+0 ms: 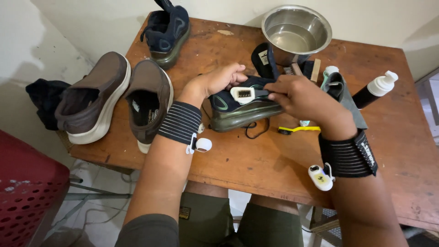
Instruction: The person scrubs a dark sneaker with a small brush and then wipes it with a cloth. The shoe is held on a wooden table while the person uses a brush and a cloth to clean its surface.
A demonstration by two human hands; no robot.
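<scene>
Left hand (219,80) grips a dark sneaker (238,107) on the bench (256,160); right hand (297,98) clasps a brush (242,93), mid-scrub; next, firm strokes.

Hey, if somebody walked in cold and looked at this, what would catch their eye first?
Probably the two hands at the table's middle: the left hand steadies a dark navy sneaker while the right hand presses a small white brush against it. Next, the pair of brown slip-on shoes at left and the steel bowl at the far edge.
</scene>
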